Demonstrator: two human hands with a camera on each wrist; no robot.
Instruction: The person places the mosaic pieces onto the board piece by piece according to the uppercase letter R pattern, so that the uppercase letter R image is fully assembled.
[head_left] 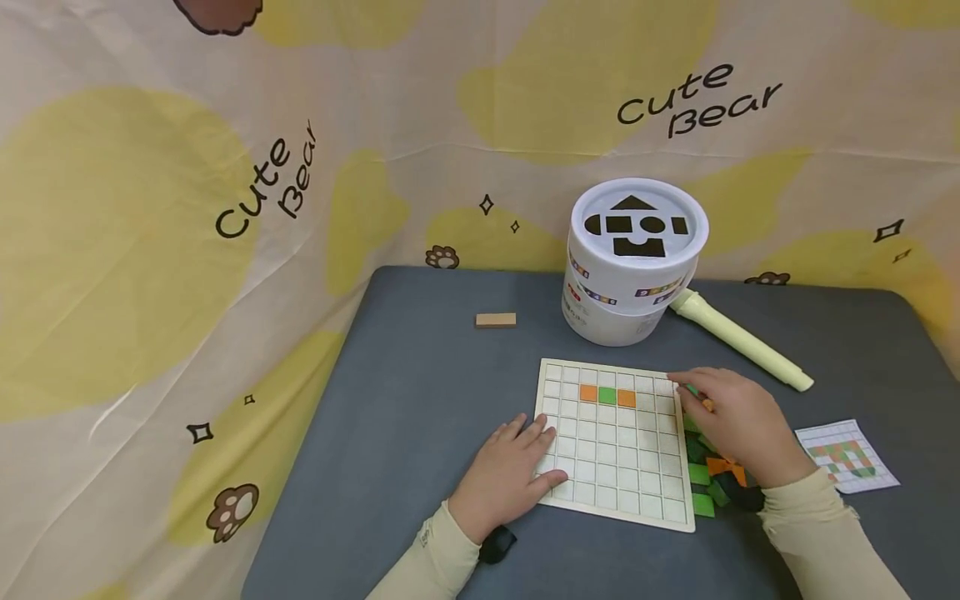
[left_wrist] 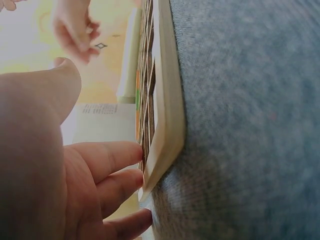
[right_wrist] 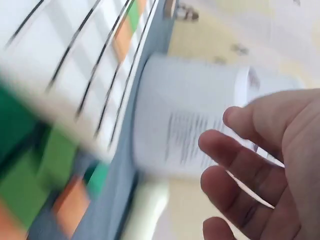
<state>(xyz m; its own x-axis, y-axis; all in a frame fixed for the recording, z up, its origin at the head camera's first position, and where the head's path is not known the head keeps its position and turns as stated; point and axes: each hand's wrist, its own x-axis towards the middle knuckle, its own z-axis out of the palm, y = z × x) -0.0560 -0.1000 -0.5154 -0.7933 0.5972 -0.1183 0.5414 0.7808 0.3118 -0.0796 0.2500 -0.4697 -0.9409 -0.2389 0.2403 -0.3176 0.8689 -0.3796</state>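
White wooden grid board: steady it, place cleanly

Bare left hand spreads its fingers, tips resting on the board's left edge; light pressure there should stop any slide. Bare right hand curls loosely by the far right corner, thumb and fingers apart, nothing visible between them. Flat square tiles, orange, green, orange, sit in one row near the far edge; loose green and orange pieces lie along the right edge. Best to pinch one piece by its sides, check its cell against the printed white card, and lower it flat without nudging neighbours.
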